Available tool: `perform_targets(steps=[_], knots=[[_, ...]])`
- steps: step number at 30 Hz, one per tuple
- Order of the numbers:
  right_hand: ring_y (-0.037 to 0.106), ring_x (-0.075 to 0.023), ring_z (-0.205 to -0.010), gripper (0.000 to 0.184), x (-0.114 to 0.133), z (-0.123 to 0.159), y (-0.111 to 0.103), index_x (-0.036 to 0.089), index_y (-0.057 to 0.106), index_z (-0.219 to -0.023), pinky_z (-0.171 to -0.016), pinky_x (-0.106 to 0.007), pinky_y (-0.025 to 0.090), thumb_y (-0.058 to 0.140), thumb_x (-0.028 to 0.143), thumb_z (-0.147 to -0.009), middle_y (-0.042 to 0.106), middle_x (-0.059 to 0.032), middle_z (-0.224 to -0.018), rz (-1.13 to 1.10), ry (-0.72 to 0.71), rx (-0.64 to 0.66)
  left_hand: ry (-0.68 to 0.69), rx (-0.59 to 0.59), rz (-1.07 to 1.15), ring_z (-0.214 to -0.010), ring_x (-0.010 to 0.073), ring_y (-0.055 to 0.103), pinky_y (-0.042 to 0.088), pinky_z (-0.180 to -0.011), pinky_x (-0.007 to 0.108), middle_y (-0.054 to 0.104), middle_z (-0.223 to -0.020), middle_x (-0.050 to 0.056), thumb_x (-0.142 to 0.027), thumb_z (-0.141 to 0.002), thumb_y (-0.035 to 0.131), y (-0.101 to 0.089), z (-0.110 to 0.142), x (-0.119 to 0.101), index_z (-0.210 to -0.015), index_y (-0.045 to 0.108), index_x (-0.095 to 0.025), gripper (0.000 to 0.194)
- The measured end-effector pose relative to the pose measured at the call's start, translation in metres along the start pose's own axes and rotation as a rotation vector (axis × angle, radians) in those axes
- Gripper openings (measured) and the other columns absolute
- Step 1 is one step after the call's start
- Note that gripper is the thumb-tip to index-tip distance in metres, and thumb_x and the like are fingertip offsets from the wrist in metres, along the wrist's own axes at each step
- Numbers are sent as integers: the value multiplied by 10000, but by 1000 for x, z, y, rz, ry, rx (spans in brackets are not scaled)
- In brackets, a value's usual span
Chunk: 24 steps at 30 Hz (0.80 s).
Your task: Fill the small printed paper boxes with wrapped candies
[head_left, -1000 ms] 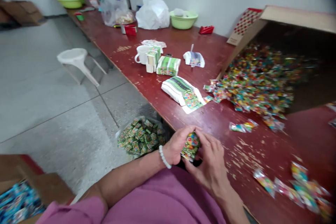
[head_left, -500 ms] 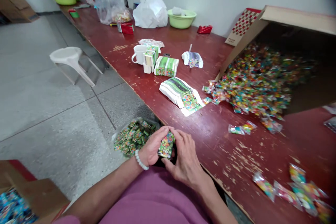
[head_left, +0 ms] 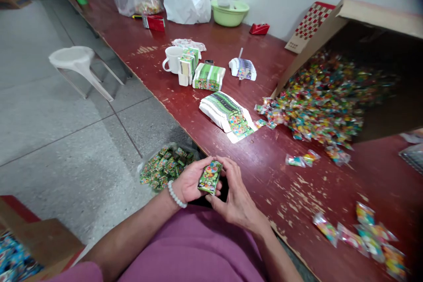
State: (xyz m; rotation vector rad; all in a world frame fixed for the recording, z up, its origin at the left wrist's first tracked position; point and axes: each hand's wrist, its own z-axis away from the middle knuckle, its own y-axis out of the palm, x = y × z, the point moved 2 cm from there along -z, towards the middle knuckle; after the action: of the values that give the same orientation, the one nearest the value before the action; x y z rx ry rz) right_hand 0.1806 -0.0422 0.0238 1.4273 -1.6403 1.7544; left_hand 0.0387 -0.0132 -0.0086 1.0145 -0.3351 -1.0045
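Both my hands hold a small green printed packet in front of my body, at the near edge of a worn red table. My left hand, with a white bead bracelet on its wrist, cups the packet from the left. The fingers of my right hand press on its right side. Just beyond my left hand, a clear bag of similar green packets sits below the table edge. Part of the packet's underside is hidden by my fingers.
A tipped cardboard box spills colourful wrapped sweets across the table. Loose sweets lie at the right. A stack of printed wrappers, a white mug and a green basin stand farther along. A white stool stands on the floor.
The packet has turned in my fingers and now sits flatter and more upright between my hands. My hands have shifted left in the view, and the whole scene has shifted upward.
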Motion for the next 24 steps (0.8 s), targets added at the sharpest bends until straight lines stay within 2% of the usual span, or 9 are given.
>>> perform_targets(steps=[7, 13, 16, 19, 24], knots=[[494, -279, -1182, 734, 1, -1, 4, 232, 348, -1413, -1020, -449, 455, 672, 226, -755, 460, -125, -1323, -70, 68, -38, 10, 44, 71, -525, 216, 684, 575, -488, 339, 714, -776, 95, -375, -988, 450, 1, 3, 1, -1144, 617, -106, 353], [555, -242, -1068, 657, 5, -3, 4, 239, 387, -1381, -970, -428, 489, 615, 192, -767, 513, -103, -1266, -109, 149, -84, 30, 35, 89, -570, 203, 690, 527, -473, 256, 700, -756, 94, -380, -986, 467, 7, 6, 5, -1157, 614, -112, 350], [552, -252, -1156, 693, 8, -3, 2, 239, 339, -1427, -1019, -435, 474, 620, 214, -794, 472, -119, -1365, -163, 150, -9, 49, 27, 100, -585, 200, 693, 555, -525, 292, 718, -851, 116, -369, -987, 465, 10, 8, 5, -1167, 607, -115, 342], [474, -280, -1308, 770, 6, -1, -1, 238, 269, -1481, -1075, -447, 438, 644, 245, -809, 406, -136, -1468, -215, 168, 54, 74, 19, 112, -617, 208, 704, 578, -596, 336, 722, -906, 134, -346, -994, 447, 11, 11, 4, -1175, 599, -106, 336], [506, -280, -1287, 761, 3, 2, -2, 231, 276, -1490, -1051, -446, 462, 644, 276, -825, 478, -132, -1426, -265, 216, 37, 124, -41, 121, -633, 214, 710, 586, -628, 364, 726, -932, 146, -285, -999, 426, 11, 13, 3, -1203, 584, -98, 319]])
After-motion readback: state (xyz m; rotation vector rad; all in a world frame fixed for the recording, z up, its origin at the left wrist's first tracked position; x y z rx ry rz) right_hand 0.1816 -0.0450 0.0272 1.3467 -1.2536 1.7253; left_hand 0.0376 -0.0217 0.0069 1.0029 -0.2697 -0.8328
